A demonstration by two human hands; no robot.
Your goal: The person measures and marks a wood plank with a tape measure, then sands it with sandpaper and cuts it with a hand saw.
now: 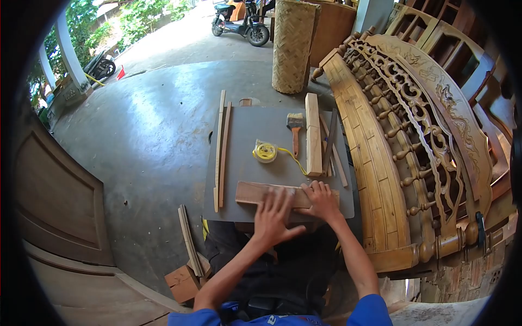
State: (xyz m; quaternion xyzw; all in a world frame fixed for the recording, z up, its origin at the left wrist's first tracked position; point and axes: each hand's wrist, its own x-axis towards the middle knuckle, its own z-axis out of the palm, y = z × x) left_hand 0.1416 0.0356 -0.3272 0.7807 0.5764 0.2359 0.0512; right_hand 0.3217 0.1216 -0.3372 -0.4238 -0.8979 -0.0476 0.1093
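Observation:
A short wooden block [249,192] lies crosswise near the front edge of the grey tabletop [250,126]. My left hand [273,217] is flat and spread over the block's near side, its fingers slightly blurred. Toward the block's right end, my right hand [322,202] grips it, fingers over the top. Beyond the hands sits a yellow tape measure [266,152] with some tape pulled out toward a long squared timber [314,136]. A paintbrush [295,133] with an orange-brown handle rests between them.
Thin wooden strips [222,152] line the table's left side; a dark flat bar [330,141] and more strips lie right. A carved wooden headboard [375,157] leans close on the right. Wood offcuts [182,283] are on the floor at lower left, near a panelled door [60,195].

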